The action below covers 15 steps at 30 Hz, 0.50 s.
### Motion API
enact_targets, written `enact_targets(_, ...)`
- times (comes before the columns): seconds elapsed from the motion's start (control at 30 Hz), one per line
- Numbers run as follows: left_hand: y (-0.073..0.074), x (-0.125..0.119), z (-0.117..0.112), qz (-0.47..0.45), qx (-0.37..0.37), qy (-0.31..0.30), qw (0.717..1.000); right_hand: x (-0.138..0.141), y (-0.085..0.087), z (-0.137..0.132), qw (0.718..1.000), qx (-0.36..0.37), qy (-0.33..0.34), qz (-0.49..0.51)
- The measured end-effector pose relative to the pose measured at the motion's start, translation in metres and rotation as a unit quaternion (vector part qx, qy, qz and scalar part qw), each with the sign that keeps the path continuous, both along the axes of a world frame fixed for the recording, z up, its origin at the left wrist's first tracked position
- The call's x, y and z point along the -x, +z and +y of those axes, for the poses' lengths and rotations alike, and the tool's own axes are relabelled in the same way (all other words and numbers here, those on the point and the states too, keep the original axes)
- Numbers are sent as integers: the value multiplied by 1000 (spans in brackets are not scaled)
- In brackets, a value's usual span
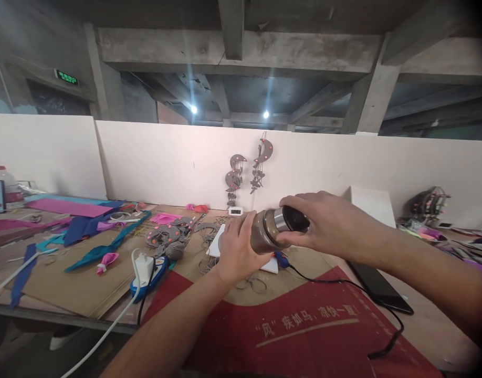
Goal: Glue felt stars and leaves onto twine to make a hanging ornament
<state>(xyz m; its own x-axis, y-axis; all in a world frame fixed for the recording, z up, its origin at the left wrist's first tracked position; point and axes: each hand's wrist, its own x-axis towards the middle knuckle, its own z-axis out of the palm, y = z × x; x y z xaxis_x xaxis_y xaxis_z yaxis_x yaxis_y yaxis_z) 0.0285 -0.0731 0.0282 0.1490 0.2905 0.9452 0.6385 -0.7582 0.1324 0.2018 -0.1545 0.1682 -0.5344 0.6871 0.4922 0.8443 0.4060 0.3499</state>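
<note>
I hold a brown metal flask (pixel 266 231) tilted on its side above the table. My left hand (pixel 235 251) wraps round its body from below. My right hand (pixel 323 223) grips the dark cap end with its silver collar, fingers curled over the top. Both hands hover over a white sheet (pixel 216 247) and a blue glue gun (pixel 281 258) with a black cable.
Red printed cardboard (pixel 304 331) covers the near table. A black tablet (pixel 378 289) lies at right, a white power strip (pixel 144 265) with cables at left. Coloured felt scraps and grey moon cut-outs (pixel 168 236) are scattered about. Two moon ornaments (pixel 249 168) hang on the white partition.
</note>
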Motion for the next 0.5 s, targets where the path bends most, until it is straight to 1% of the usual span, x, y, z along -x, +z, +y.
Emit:
enact_targets(0.13, 3, 3, 1, -5, -6, -8, 1000, -3, 0, 7, 998, 11, 69, 4)
enact_targets(0.2, 5, 4, 0, -10, 0, -23, 1000, -4, 3, 7, 994, 13, 105, -2)
enact_targets(0.3, 9, 5, -1, -17, 28, -72, 997, -5, 10, 7, 984, 43, 166, -36)
enact_targets(0.37, 10, 4, -2, -23, 56, -105, 993, -6, 15, 7, 978, 66, 193, -51)
enact_targets(0.43, 10, 3, -3, -33, 74, -111, 991, -6, 18, 6, 979, 68, 190, -35)
enact_targets(0.5, 8, 1, -2, -35, 68, -91, 993, -6, 19, 6, 987, 55, 147, 19)
